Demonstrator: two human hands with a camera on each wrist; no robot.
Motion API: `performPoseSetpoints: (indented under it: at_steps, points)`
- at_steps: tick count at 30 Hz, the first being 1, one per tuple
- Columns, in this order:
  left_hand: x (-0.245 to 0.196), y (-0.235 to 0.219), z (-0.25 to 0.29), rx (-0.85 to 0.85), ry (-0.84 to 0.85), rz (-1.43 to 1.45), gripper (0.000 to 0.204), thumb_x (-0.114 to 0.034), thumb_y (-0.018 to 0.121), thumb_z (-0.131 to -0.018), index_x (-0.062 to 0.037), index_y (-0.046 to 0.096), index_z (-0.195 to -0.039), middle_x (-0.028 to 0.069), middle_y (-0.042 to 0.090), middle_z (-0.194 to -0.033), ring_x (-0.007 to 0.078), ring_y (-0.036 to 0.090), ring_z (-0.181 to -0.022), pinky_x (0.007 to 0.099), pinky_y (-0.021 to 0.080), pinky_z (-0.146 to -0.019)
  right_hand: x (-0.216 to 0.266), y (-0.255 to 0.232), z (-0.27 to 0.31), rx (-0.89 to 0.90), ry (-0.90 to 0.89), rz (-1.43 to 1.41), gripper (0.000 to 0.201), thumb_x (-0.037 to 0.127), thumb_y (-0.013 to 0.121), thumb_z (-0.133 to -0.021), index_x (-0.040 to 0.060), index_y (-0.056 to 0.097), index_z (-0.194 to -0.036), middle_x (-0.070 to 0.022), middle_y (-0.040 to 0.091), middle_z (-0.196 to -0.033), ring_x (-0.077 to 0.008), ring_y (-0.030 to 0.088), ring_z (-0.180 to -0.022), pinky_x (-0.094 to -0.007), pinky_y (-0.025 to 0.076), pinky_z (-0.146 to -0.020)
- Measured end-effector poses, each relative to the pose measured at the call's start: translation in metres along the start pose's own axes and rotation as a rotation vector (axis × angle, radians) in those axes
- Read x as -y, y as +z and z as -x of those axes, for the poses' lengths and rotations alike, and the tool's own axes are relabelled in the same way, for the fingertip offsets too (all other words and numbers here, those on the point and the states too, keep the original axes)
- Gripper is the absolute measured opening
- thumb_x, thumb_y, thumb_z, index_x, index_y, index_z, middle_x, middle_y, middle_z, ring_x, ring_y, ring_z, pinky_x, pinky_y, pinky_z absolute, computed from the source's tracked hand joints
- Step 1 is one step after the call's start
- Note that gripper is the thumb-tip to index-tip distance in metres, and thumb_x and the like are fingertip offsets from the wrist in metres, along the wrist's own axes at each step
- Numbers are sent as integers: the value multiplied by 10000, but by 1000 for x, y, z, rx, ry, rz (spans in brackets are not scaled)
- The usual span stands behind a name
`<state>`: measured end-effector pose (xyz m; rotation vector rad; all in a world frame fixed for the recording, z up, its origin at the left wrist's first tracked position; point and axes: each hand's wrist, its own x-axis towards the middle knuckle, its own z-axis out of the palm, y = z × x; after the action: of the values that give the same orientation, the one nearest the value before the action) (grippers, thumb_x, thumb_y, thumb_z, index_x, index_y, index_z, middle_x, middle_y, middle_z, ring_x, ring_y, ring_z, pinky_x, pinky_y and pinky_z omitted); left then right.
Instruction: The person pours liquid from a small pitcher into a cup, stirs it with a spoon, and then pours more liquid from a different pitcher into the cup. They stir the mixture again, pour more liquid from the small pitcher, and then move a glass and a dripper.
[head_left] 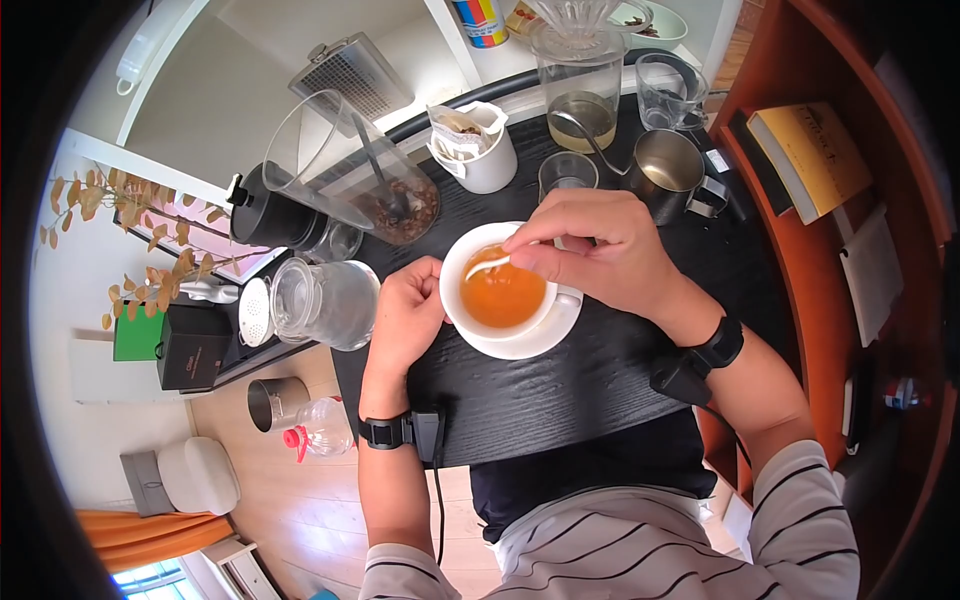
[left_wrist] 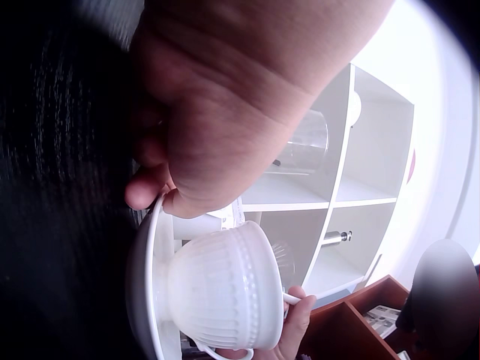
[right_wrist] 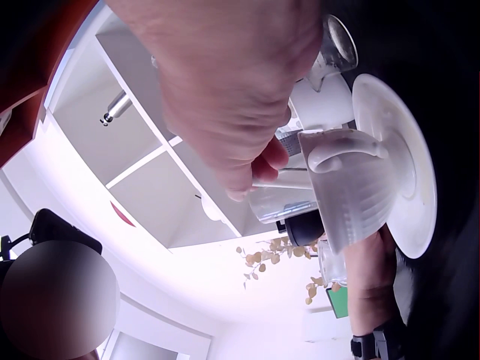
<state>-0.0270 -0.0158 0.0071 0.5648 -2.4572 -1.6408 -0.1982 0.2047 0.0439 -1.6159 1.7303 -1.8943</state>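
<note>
A white ribbed teacup point(left_wrist: 221, 289) holding amber liquid point(head_left: 505, 298) stands on a white saucer point(head_left: 545, 338) at the middle of the black table. My left hand point(head_left: 404, 312) is at the saucer's left side; in the left wrist view its thumb and fingers pinch the saucer's rim. Over the cup, my right hand point(head_left: 612, 250) pinches the handle of a white spoon point(head_left: 487, 266) between thumb and fingers. The spoon's lower end dips into the liquid. The cup's handle point(right_wrist: 349, 148) points to the right, below my right hand.
Left of the cup stand a glass jar of water point(head_left: 325, 302) and a tilted-looking clear container with brown beans point(head_left: 408, 210). Behind are a white mug with a drip bag point(head_left: 490, 165), a small glass point(head_left: 567, 174), a metal pitcher point(head_left: 667, 163) and a glass server point(head_left: 580, 85).
</note>
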Motion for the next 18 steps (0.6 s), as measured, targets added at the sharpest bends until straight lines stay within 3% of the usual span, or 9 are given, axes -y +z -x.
performPoseSetpoints:
  at_steps: [5,10,13,18]
  points:
    - [-2,0,0,0,-8,-4,139,-64,624,-1056,22,696,-974,-7,690,-704,31,616,-635,221,467,-595,-1,0,1,-87,-14,13,87,132,827,-944,47,818,-962,-10,737,-827,-70,549,-619,-245,390,-536]
    - [-1,1,0,-4,6,-3,140,-67,623,-1060,20,699,-982,-10,688,-701,30,619,-637,222,469,-594,-3,4,5,-72,61,-210,106,146,827,-960,41,815,-958,10,737,-829,-52,556,-621,-226,403,-548]
    - [0,1,0,-4,4,-7,143,-76,629,-1062,19,700,-982,-10,686,-700,29,615,-634,222,468,-594,2,0,3,40,18,-106,83,38,828,-924,19,816,-1004,-30,726,-845,-67,554,-659,-233,392,-570]
    - [1,0,0,-1,4,-6,149,-89,641,-1064,18,700,-977,-13,681,-694,28,608,-629,221,465,-593,2,3,1,-8,-17,-14,71,78,833,-923,42,822,-983,-18,726,-827,-71,525,-632,-243,381,-552]
